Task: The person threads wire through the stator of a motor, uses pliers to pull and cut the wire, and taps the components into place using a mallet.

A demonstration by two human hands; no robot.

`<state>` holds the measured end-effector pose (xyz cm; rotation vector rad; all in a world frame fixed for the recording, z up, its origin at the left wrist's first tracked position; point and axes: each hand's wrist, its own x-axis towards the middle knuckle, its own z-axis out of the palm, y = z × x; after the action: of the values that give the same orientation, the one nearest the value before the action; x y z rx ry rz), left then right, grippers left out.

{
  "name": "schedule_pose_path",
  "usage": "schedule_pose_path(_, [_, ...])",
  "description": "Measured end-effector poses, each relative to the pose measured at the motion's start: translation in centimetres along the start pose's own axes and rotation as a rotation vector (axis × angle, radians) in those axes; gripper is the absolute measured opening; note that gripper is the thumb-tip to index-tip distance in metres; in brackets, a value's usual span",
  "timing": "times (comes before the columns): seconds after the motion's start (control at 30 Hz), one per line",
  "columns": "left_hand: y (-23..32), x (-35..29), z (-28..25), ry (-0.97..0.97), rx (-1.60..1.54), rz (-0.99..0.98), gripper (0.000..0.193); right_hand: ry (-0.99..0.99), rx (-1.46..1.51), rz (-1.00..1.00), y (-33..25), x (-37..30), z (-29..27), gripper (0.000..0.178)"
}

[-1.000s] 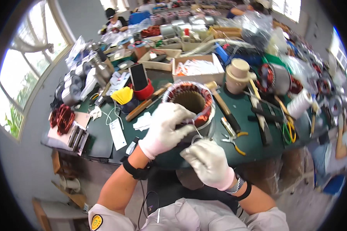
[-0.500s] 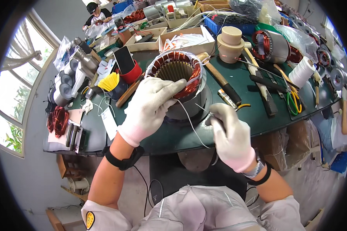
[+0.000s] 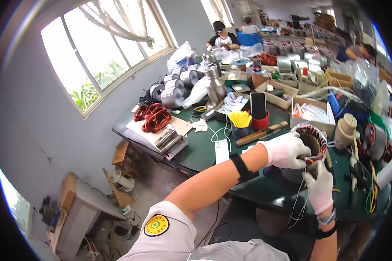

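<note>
- Red-enamelled copper coils lie on a flat sheet far to the left of the left grip, with paired metal rods just nearer the person.
- A white tag rests on the green bench, left of the left grip.
- A dark cup of yellow strips stands beyond and left of that grip; beside it, a phone leans in a red holder.
- The left grip, white-gloved, has its fingers bent over the near rim of a motor stator; whether they pinch anything cannot be told.
- White cord hangs in loops below and left of the right grip.
- The stator stands upright, open end up, just beyond both grips.
- The right grip, also gloved, has its fingertips up at the stator's near side, below the left grip's fingers; what they pinch is hidden.
- A cream stepped cylinder and a second stator sit beyond and right of the right grip.
- A white thread spool lies farther right.
</note>
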<state>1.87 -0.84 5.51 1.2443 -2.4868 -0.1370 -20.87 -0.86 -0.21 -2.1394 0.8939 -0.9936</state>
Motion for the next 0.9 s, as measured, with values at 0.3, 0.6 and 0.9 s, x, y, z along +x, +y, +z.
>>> schedule_pose_path(0.3, [3.9,-1.4,1.5,0.468,0.149,-0.006,0.077,0.028,0.531,-0.006,-1.6,1.6,-1.5,0.064])
schedule_pose_path(0.6, [2.6,-1.8,3.4,0.342,-0.088,-0.135,0.066,0.294,-0.214,-0.029,4.3,-3.7,-0.9,0.011])
schedule_pose_path(0.9, [2.2,-2.1,4.4,0.377,-0.137,-0.112,0.066,0.088,0.865,0.287,0.1,-4.7,-0.4,0.043])
